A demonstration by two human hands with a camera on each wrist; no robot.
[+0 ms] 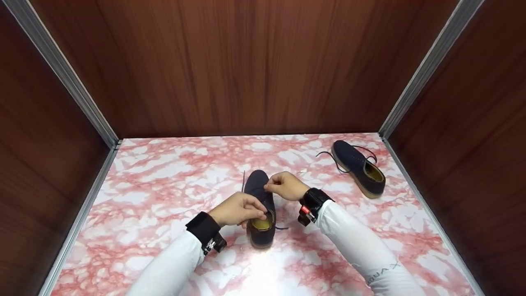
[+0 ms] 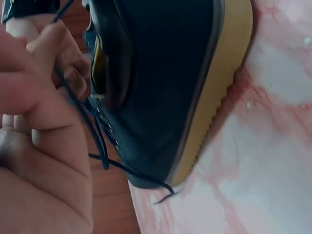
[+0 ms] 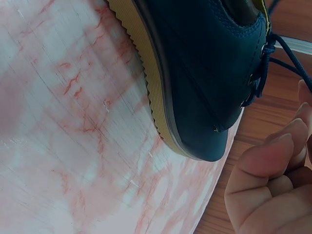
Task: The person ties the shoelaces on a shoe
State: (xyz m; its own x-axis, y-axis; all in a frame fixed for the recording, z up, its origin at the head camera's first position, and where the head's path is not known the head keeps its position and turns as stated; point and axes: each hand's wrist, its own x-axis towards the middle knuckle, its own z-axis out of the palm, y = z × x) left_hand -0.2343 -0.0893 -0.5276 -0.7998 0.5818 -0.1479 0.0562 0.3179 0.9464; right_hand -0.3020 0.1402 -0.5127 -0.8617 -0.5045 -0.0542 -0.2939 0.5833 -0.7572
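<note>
A dark blue lace-up shoe [image 1: 257, 181] with a tan ridged sole stands upright, toe pointing away. Over its opening, my left hand [image 1: 237, 209] has thumb and fingers brought together on the shoelace [image 2: 100, 141]; the grip is partly hidden. Higher up, beside the lacing, my right hand [image 1: 289, 186] pinches a lace between thumb and curled fingers. In the right wrist view, a blue lace [image 3: 290, 51] runs from the top eyelets toward the fingertips [image 3: 304, 109]. One loose lace end [image 2: 168, 187] hangs past the toe in the left wrist view.
The matching shoe [image 1: 349, 154] lies at the back right, its laces [image 1: 328, 153] spread to both sides. Red-and-white marbled surface [image 1: 164, 197] is under both shoes. Dark wood panels [image 1: 246, 70] with metal corner strips enclose the back and sides.
</note>
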